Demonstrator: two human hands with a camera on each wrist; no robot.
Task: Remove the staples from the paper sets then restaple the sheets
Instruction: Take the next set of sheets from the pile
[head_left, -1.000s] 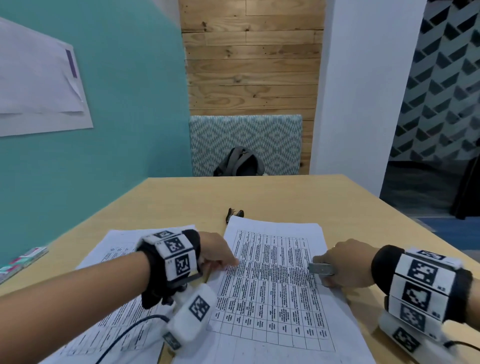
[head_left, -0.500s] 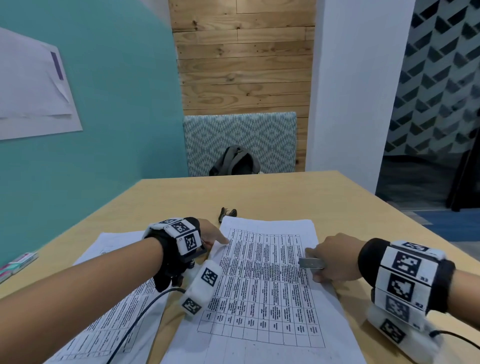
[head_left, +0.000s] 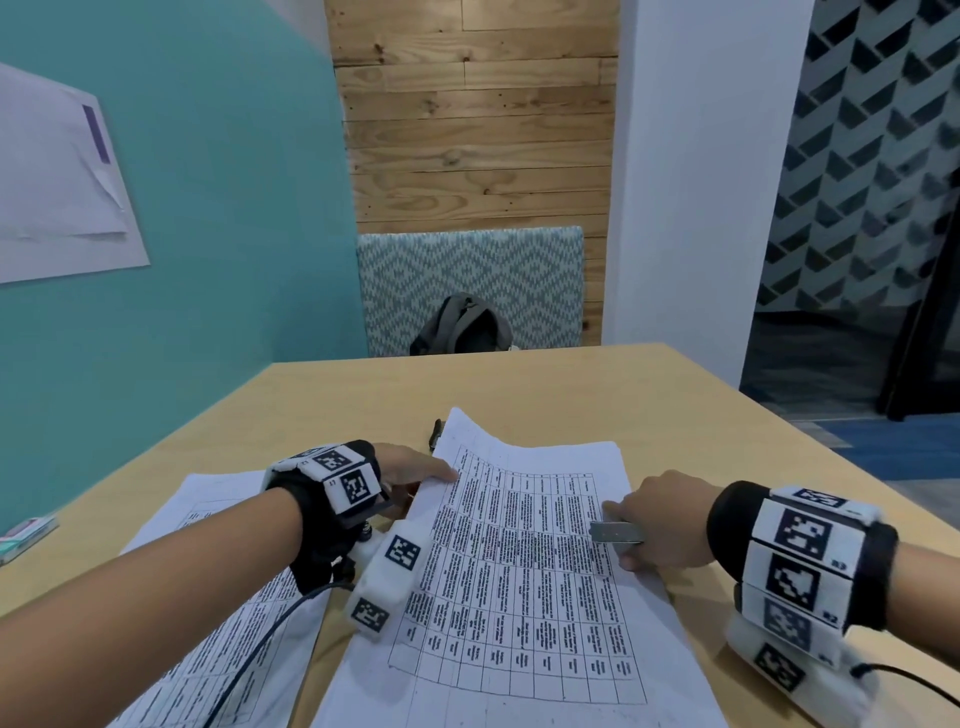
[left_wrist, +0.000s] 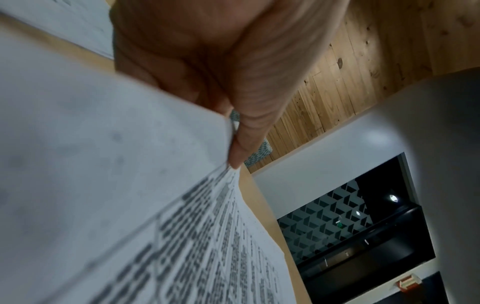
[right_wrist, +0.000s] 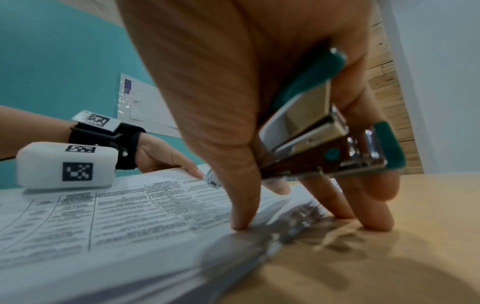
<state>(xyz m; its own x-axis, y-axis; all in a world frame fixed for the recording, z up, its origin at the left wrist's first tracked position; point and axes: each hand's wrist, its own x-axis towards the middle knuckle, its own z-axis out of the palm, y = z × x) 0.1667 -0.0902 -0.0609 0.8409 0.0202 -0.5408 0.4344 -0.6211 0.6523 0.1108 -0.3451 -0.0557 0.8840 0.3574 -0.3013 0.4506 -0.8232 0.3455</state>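
A printed paper set (head_left: 524, 561) lies on the wooden table (head_left: 571, 395) in front of me. My left hand (head_left: 436, 475) pinches its left edge, and the top left corner curls up off the table; the left wrist view shows my thumb and fingers (left_wrist: 246, 131) clamped on the sheets (left_wrist: 116, 185). My right hand (head_left: 636, 532) grips a teal and metal stapler (right_wrist: 324, 142) at the set's right edge, its metal nose (head_left: 615, 532) over the page. The thumb (right_wrist: 241, 222) presses the paper and other fingertips (right_wrist: 376, 224) touch the table. A second paper set (head_left: 208, 525) lies under my left forearm.
A small dark tool (head_left: 435, 431) lies just beyond the lifted corner. A dark backpack (head_left: 462, 327) sits on a patterned chair behind the far table edge. A pink and teal item (head_left: 26, 535) lies near the left edge. Cables trail from both wrist cameras.
My left hand slid from the top of the page to its left edge, took hold and raised the top left corner. The right hand stayed at the right edge with the stapler.
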